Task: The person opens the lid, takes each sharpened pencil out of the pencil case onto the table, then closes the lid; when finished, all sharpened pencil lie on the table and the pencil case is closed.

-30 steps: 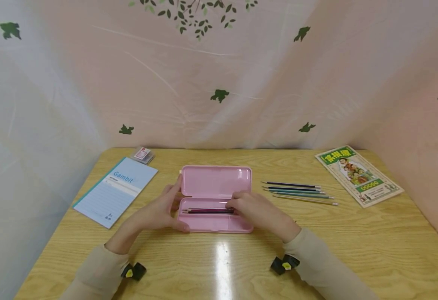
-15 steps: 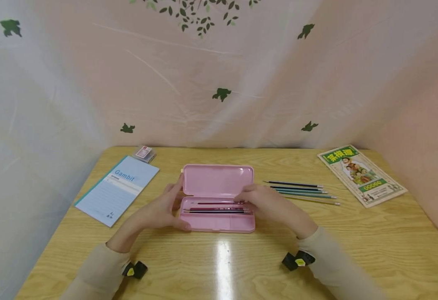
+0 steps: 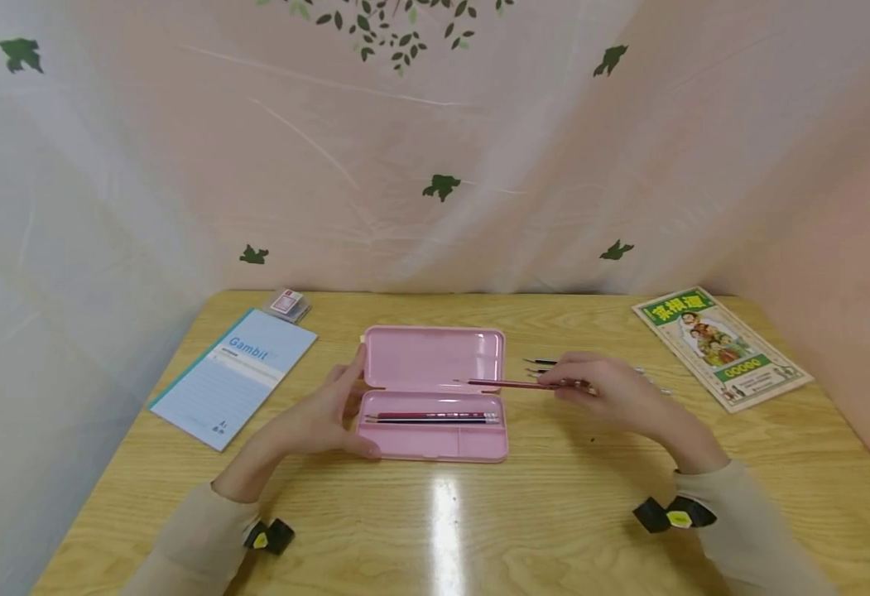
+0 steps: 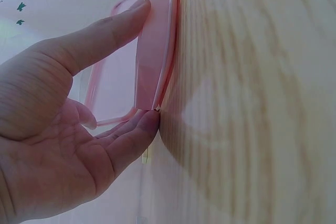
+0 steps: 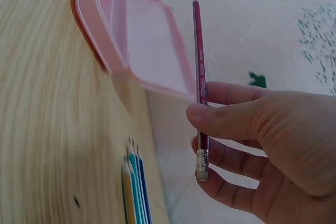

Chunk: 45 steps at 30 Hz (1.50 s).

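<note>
A pink pencil case (image 3: 412, 445) lies with its lid raised on the table. My left hand (image 3: 315, 418) holds its left end; in the left wrist view the thumb (image 4: 118, 30) presses the case's front wall while the other fingers sit at its end. Between thumb and fingers, my right hand (image 3: 617, 393) pinches a dark red pencil (image 5: 199, 51) near its eraser end, its tip pointing left over the case's right side. A red and a dark pencil (image 3: 430, 420) lie in the case's rear compartment. Several pencils (image 5: 135, 182) on the table are partly covered by the right hand in the head view.
A blue notebook (image 3: 233, 377) lies on the left, with a small clear box (image 3: 287, 305) behind it. At the right is an illustrated booklet (image 3: 721, 348). A printed curtain (image 3: 330, 165) hangs behind the table (image 3: 375, 530). A small dark speck (image 5: 76, 201) lies near the loose pencils.
My right hand has lifted the red pencil out of the case and moved right with it, toward the loose pencils. The left hand stays on the case.
</note>
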### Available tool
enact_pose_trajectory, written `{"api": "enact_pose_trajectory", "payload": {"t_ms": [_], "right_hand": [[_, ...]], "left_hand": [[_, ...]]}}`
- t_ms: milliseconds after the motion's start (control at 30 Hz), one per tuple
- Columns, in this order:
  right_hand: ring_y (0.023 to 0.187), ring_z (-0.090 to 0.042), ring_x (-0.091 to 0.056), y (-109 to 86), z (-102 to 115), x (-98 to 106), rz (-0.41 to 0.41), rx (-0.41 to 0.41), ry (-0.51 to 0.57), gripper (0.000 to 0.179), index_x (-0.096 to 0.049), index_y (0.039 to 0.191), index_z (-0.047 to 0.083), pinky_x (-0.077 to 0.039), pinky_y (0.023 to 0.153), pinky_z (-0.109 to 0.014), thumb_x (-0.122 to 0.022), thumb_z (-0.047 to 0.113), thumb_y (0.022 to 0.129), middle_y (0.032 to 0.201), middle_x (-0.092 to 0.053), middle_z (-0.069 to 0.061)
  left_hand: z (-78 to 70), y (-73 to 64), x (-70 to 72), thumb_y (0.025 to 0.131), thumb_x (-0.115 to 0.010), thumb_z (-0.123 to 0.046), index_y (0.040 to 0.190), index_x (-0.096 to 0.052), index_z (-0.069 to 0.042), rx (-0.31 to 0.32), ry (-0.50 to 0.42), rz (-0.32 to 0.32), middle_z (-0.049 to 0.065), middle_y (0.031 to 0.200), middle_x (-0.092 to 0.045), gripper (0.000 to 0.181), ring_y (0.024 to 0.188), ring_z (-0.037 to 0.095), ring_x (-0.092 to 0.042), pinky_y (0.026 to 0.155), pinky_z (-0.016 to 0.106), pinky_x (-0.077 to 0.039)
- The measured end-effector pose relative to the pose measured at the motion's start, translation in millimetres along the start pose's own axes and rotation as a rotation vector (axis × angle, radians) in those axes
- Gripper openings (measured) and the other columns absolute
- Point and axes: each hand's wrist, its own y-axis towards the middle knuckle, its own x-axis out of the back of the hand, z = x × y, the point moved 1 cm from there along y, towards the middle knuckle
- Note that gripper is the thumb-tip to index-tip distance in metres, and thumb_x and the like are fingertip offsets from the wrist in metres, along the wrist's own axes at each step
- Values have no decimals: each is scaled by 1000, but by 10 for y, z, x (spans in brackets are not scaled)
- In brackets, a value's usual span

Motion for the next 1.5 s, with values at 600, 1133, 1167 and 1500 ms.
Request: {"api": "enact_pose_trajectory", "payload": {"t_ms": [600, 1133, 1167, 1500], "right_hand": [[81, -1, -60, -661, -434, 423, -33, -59, -12, 35, -77, 109, 13, -55, 64, -23, -76, -10, 83, 95, -70, 6], [86, -5, -64, -892, -711, 427, 32, -95, -48, 31, -77, 103, 12, -56, 66, -25, -76, -11, 82, 97, -71, 5], [86, -6, -64, -895, -717, 424, 37, -92, -48, 31, -78, 103, 12, -57, 66, -26, -76, -11, 81, 97, -72, 6], [86, -13, -66, -884, -707, 385, 139, -224, -65, 21, -78, 101, 12, -58, 69, -32, -79, -1, 84, 96, -70, 4]], "left_hand": [[-5, -5, -13, 73, -94, -26, 163, 11, -23, -18, -9, -6, 19, 146, -29, 138, 132, 36, -48, 110, 51, -42], [9, -3, -17, 70, -96, -25, 163, 12, -21, -16, -21, -6, 20, 148, -27, 142, 133, 37, -47, 110, 49, -42], [8, -4, -18, 71, -95, -25, 163, 12, -20, -18, -22, -6, 21, 148, -26, 142, 133, 38, -47, 110, 50, -42], [2, -17, -15, 71, -95, -25, 163, 12, -19, 2, -17, -3, 19, 149, -26, 141, 136, 36, -46, 112, 48, -40]]}}
